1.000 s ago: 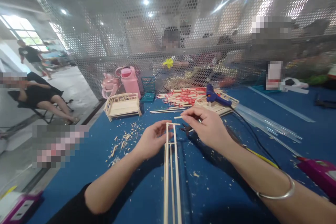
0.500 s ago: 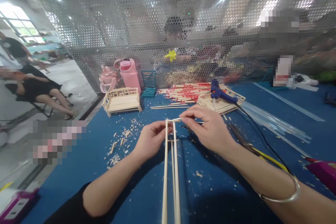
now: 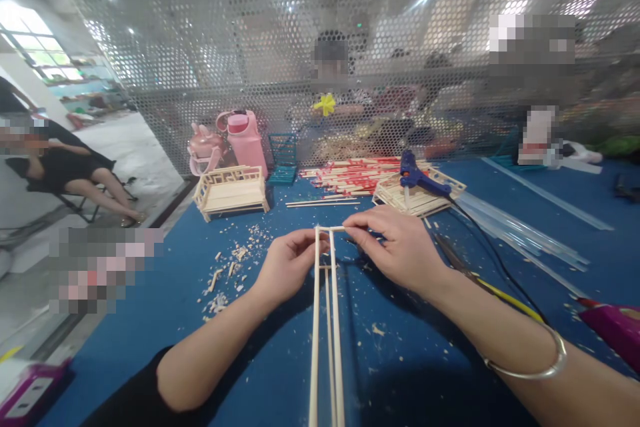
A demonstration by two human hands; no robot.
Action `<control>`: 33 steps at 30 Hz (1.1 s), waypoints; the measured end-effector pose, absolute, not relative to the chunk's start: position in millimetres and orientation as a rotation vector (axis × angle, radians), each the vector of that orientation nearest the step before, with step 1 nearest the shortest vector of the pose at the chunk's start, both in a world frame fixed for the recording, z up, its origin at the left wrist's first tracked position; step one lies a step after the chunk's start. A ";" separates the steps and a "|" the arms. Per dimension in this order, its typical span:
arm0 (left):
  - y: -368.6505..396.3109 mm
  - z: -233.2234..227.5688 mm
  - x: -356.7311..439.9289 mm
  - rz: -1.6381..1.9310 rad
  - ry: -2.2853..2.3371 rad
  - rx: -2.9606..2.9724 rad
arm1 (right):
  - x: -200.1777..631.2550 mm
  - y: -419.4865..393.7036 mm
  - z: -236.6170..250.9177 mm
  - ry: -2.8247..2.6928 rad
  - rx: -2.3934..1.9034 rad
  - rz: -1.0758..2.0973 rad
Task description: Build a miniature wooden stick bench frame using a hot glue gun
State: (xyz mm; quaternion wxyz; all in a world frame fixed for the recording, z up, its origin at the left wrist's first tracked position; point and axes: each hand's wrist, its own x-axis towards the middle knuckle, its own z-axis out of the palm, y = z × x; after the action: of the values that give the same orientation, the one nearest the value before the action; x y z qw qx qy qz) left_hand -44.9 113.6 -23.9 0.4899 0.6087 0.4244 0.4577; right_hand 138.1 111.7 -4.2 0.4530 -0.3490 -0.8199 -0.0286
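A narrow frame of thin wooden sticks (image 3: 315, 320) runs from the bottom edge up to the middle of the view. My left hand (image 3: 287, 263) is closed round its far end, thumb and fingers pinching the left stick. Between the thumb and fingertips of my right hand (image 3: 395, 247) is a short wooden stick (image 3: 338, 229), its left end at the top of the frame's right stick. Whether the two are joined or only touching I cannot tell. A thin crosspiece (image 3: 325, 267) spans the frame below my fingers.
Behind my hands stand a miniature wooden bench (image 3: 230, 195), a pink bottle (image 3: 247, 143), bundled sticks (image 3: 345, 177) and a blue glue gun (image 3: 423, 180) on a wooden piece. Right lie clear glue sticks (image 3: 525, 233) and yellow-handled pliers (image 3: 510, 297). Wood scraps (image 3: 219, 303) litter the blue table (image 3: 280, 373).
The short stick in my right hand has turned slightly, from sloping up to the right to nearly level. My left hand has kept its place on the frame.
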 end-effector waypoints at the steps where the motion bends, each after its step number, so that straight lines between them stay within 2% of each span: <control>1: 113.7 -23.8 -44.8 1.114 1.034 1.477 | 138.4 111.7 -5.2 -2.030 -0.846 -0.118; 19: 114.9 -28.8 -45.2 1.127 1.048 1.477 | 135.4 108.7 -17.7 -2.067 -0.506 -0.407; 27: 114.6 -27.9 -44.8 1.122 1.061 1.499 | 131.1 104.9 -23.2 -1.916 -0.626 -0.505; 33: 115.1 -27.5 -45.2 1.127 1.056 1.552 | 130.1 102.6 -25.2 -1.873 -0.711 -0.454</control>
State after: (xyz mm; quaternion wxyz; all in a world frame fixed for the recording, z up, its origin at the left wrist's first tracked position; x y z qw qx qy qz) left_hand -45.2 115.1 -27.5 0.4585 0.6300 0.4286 0.4574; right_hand 130.1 102.6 -25.2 0.5173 -0.2963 -0.7803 -0.1893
